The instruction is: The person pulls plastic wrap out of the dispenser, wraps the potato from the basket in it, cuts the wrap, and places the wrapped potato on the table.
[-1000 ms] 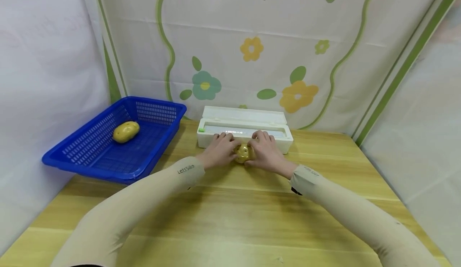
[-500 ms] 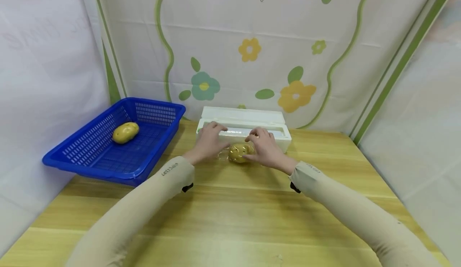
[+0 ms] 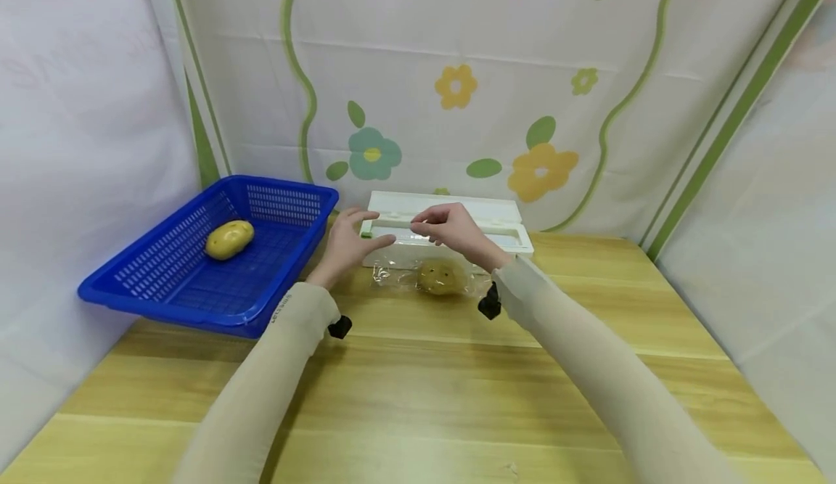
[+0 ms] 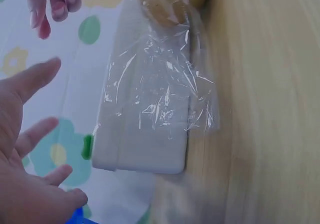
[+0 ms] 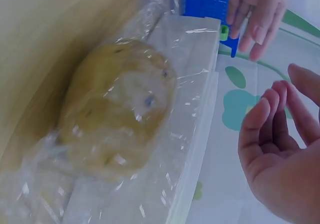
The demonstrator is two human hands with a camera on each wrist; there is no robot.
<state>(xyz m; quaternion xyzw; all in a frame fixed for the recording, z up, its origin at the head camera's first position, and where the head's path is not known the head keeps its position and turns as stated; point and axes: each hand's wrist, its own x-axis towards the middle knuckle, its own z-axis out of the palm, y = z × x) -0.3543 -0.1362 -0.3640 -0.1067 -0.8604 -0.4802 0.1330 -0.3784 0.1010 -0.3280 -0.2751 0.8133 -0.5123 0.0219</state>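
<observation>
Clear plastic film (image 3: pixel 390 275) covers a potato (image 3: pixel 439 279) on the table, in front of a long white box (image 3: pixel 406 253) with its lid raised. My left hand (image 3: pixel 344 247), thumb and fingers spread, is over the box's left end near a green slider (image 3: pixel 366 234). Above the box's middle, my right hand (image 3: pixel 455 233) has bent fingers, with the thumb apart from them in the right wrist view. No object shows in either hand. Film (image 4: pixel 160 79) also hangs over the box front in the left wrist view.
A blue plastic basket (image 3: pixel 274 297) stands on the left of the wooden table (image 3: pixel 418 397), holding another potato (image 3: pixel 229 239). Behind the box hangs a white curtain (image 3: pixel 405 85) printed with flowers; more white cloth (image 3: pixel 777 244) is on the right.
Both hands have left the potato. My left hand has moved left and spread its fingers; my right hand has risen over the box. The film around the potato shows more fully.
</observation>
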